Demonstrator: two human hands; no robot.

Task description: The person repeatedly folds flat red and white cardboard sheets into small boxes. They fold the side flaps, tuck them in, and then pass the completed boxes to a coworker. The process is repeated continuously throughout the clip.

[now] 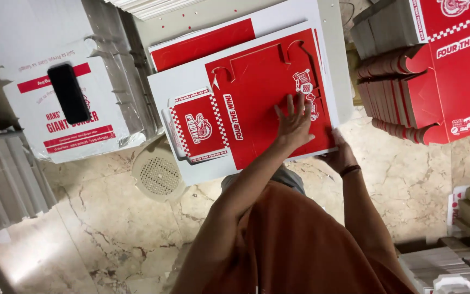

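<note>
Left hand (294, 124) flat, open on red box blank (262, 103), right hand (339, 155) gripping edge, fingers hidden

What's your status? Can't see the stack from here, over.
Left hand flat on the top red carton sheet. Right hand gripping its near edge. Nothing lying on the sheet.

A black phone (68, 93) lies on a white box (77, 128), a round beige grille (159, 175) nearby

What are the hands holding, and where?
The right hand grips the red flat box blank at its near edge; the left hand presses flat on top.
</note>
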